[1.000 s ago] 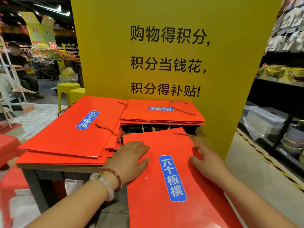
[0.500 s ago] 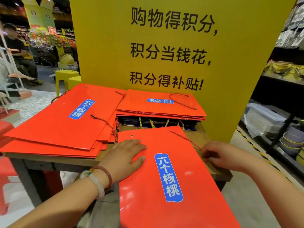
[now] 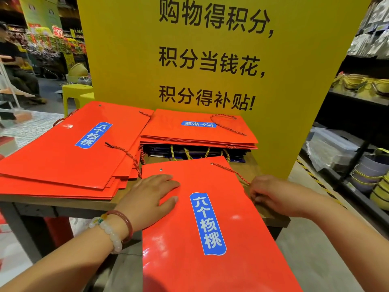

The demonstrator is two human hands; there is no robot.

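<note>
Hands: two in play, left hand (image 3: 147, 199) and right hand (image 3: 273, 194).
Left fingers: straight and close together, pressed flat on the upper left part of the front red bag (image 3: 208, 224).
Right fingers: curled in against that bag's right edge, just below its rope handle (image 3: 231, 171); pinching cord or paper, cannot tell.
Front red bag: one, lying flat, top end on the table (image 3: 63, 204), lower end hanging off the near edge.
Wrist: two bracelets (image 3: 117, 232) on the left, one red, one of white beads.
Other red bags: two piles, a fanned left pile (image 3: 69, 157) just beside the front bag, and a back pile (image 3: 195, 131) beyond it; layers too tight to count.
Under the back pile: dark bags (image 3: 189, 153) with gold cords.
Behind: yellow board (image 3: 126, 60) with black lettering, right up against the table.
Left background: two yellow stools (image 3: 76, 91), a seated person (image 3: 19, 76), stocked aisles.
Right: dark shelves (image 3: 357, 98) with baskets and tubs.
Surface: brown wood top; pale floor with striped tape (image 3: 315, 178).
</note>
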